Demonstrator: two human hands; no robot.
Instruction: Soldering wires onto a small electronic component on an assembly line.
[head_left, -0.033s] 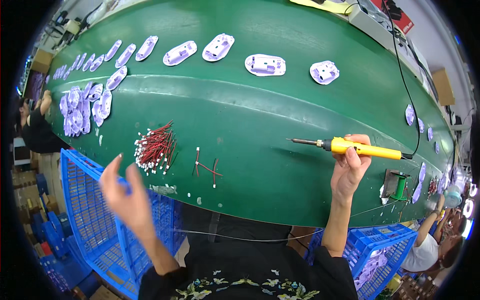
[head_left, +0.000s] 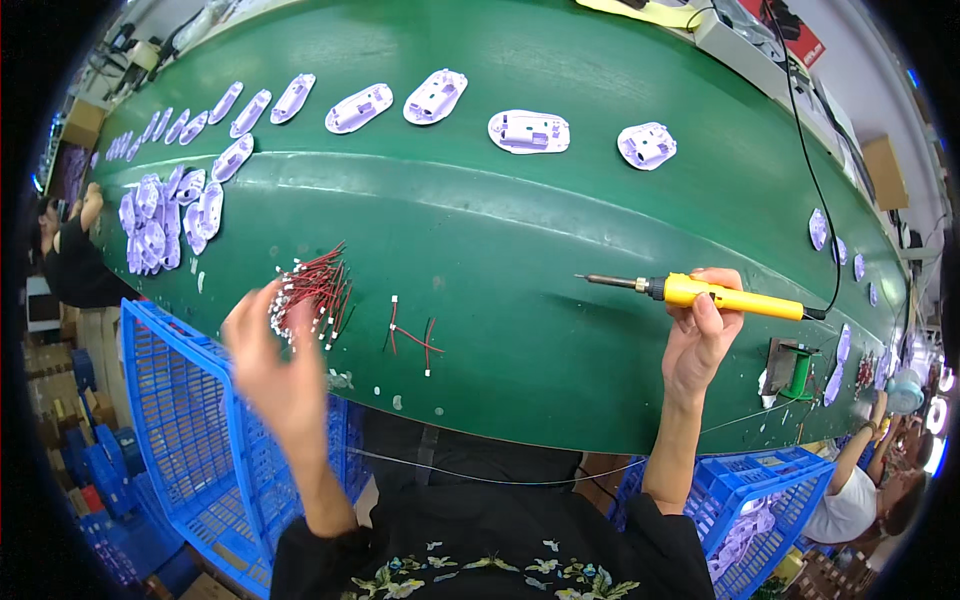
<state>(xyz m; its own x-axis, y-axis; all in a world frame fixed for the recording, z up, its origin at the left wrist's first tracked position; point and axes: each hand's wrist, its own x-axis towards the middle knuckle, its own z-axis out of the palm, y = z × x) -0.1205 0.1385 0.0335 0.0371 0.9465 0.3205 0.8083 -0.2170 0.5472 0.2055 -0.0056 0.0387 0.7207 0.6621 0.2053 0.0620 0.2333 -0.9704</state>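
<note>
My right hand [head_left: 703,325] is closed round the yellow handle of a soldering iron [head_left: 725,297], its metal tip pointing left above the green table. Blurred by motion, my left hand [head_left: 275,365] is at the near left side of a pile of red-and-black wire leads with white connectors [head_left: 318,285]. Its thumb and fingers look apart, and no lead shows between them. Just right of the pile, a few separate wire leads [head_left: 405,334] lie on the table.
Lilac plastic shells [head_left: 530,131] stand in a row along the far side, with more heaped [head_left: 150,225] at left. A green solder spool [head_left: 799,374] stands right. Blue crates [head_left: 180,420] flank me. The iron's black cable [head_left: 808,140] runs up right. Other people sit at both ends.
My left hand has moved right and slightly away from me, reaching the edge of the wire pile. My right hand and the soldering iron have hardly moved.
</note>
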